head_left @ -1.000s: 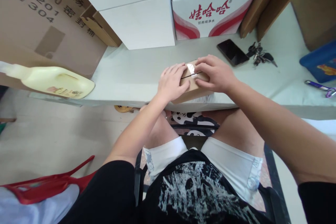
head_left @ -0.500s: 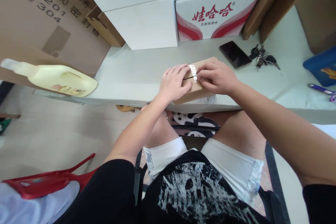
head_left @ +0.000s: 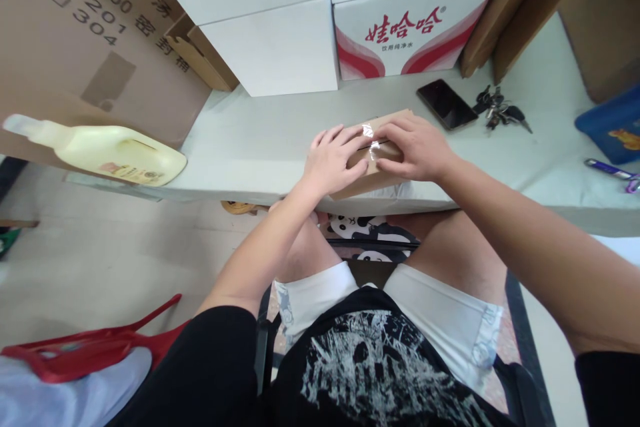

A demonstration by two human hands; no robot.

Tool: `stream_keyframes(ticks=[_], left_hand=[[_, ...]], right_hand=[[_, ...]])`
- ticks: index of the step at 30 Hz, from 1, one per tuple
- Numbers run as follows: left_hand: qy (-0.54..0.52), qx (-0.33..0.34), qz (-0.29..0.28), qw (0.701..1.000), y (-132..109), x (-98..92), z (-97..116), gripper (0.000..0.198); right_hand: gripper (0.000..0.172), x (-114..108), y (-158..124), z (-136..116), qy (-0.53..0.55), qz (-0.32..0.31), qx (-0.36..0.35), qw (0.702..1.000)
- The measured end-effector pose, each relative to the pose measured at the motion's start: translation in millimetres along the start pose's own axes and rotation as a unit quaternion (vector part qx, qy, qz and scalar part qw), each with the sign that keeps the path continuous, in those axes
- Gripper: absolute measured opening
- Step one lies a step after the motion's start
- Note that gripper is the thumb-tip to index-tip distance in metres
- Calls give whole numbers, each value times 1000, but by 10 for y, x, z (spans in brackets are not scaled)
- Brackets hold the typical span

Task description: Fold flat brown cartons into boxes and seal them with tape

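Pale, matte tabletop (head_left: 260,140): at its near edge, a small brown cardboard box (head_left: 387,121) lies under two bare hands.

The box is flat-sided kraft board with a dark seam between its flaps, and it sits straight ahead of the person. A glossy, crinkled strip of clear tape (head_left: 369,139) crosses the seam. The left hand (head_left: 333,161) lies flat on the box's left half, fingers slightly spread, tips at the tape. The right hand (head_left: 417,147) covers the right half, fingers bent and close together, tips pressing beside the tape. At 2 o'clock from the box lie a black glass-faced phone (head_left: 447,103) and a bunch of keys (head_left: 497,112). At 12 o'clock stand smooth white cartons (head_left: 280,47), one printed red. At 9 o'clock a cream plastic jug (head_left: 110,153) lies on its side.
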State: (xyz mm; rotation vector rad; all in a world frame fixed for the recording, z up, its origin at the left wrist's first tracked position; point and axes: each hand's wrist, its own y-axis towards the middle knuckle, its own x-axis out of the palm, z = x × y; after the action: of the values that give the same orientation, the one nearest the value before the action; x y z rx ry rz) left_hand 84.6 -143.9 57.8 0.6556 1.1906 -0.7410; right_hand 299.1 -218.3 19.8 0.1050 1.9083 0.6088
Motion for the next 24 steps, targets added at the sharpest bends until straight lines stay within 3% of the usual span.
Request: stream_keyframes(ticks=[6, 16, 24], left_hand=[[-6, -12, 0, 1000, 15, 5, 6, 52], [-15, -5, 13, 1000, 14, 18, -20, 50], [-6, -16, 7, 1000, 22, -1, 26, 49]], right_hand=[[31, -7, -21, -22, 16, 7, 16, 1000], [29, 0, -28, -31, -40, 1, 30, 999], [28, -39, -46, -78, -33, -7, -3, 999]])
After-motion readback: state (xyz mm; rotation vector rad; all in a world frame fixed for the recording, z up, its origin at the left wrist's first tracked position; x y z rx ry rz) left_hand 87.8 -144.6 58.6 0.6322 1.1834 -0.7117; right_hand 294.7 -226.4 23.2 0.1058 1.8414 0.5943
